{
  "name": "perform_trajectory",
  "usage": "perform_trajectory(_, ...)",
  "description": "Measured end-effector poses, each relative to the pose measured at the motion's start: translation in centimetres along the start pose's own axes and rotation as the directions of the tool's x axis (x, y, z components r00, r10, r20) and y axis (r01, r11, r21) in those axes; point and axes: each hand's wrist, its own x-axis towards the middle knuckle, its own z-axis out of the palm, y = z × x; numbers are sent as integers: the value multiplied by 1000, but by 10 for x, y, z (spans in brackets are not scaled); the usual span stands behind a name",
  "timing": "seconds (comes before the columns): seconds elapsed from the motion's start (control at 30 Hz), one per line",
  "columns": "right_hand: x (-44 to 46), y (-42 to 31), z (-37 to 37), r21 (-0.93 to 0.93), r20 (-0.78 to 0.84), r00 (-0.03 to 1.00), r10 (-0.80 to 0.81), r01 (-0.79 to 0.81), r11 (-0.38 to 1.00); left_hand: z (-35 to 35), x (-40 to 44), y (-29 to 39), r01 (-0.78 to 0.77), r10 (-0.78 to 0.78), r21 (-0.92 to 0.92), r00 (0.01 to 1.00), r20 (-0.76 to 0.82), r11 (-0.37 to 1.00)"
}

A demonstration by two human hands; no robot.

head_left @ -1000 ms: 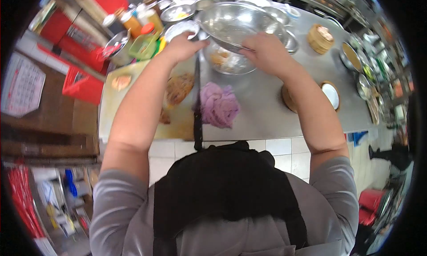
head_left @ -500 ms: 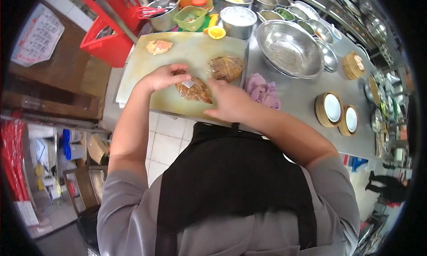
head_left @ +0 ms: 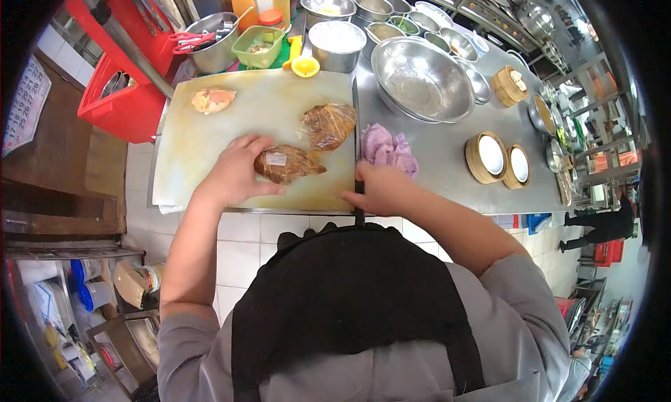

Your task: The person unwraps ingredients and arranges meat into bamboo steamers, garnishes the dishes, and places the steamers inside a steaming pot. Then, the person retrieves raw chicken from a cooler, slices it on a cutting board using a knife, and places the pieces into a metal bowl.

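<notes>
"Tiled floor (head_left: pixel 241 262) runs below the steel desk (head_left: pixel 433 185). What's on the desk, from the head view?"

"A pale board (head_left: pixel 203 136) on its left side, with the labelled packet (head_left: pixel 289 164) near the front edge and a second brown packet (head_left: pixel 328 126) just behind it, to the right."

"And the left hand (head_left: pixel 241 171)?"

"Right at the left end of the labelled packet. Its grip is spread, thumb in front and fingers behind."

"The right hand (head_left: pixel 383 190)?"

"At the board's right edge, by a black handle (head_left: pixel 359 213). Thumb and forefinger are apart there; I can't tell if the grip is closed on the handle."

"Anything close by?"

"Purple cloth (head_left: pixel 388 149) just beyond that hand, and a big steel bowl (head_left: pixel 423 80) farther back. Some pale meat (head_left: pixel 213 100) lies at the board's back left, near a green tub (head_left: pixel 258 47)."
</notes>
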Motion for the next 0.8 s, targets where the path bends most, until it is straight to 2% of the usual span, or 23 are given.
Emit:
perform_trajectory(0.1,-4,5,29,187,-175,978,115,-82,979,-7,32,8,-32,25,-133,998,-56,991)
perform_trajectory(0.17,-3,12,50,338,-296,945,137,-31,941,2,64,12,-21,13,-155,999,-49,988)
perform_trajectory(0.2,-3,15,57,413,-355,921,161,0,911,8,78,17,25,-29,-188,999,-19,982)
perform_trajectory(0.27,-2,19,62,514,-364,905,218,0,858,23,104,26,114,-106,-245,993,49,963)
perform_trajectory(0.4,-4,24,68,646,-358,871,337,-29,763,40,142,39,123,-103,-243,990,92,962)
perform_trajectory(0.5,-23,33,45,920,-51,901,432,-126,372,41,156,47,130,-110,-167,986,128,977)
perform_trajectory(0.6,-66,46,7,808,-64,917,395,-185,560,41,161,43,131,-121,-59,982,144,990)
perform_trajectory(0.63,-68,74,22,581,-364,886,287,-25,813,43,162,44,135,-131,-17,979,156,991)
perform_trajectory(0.67,-68,101,36,254,-598,797,84,89,963,44,164,43,140,-142,23,976,166,990)
perform_trajectory(0.8,-69,135,17,80,-539,836,107,-76,994,52,166,41,145,-142,-6,975,174,989)
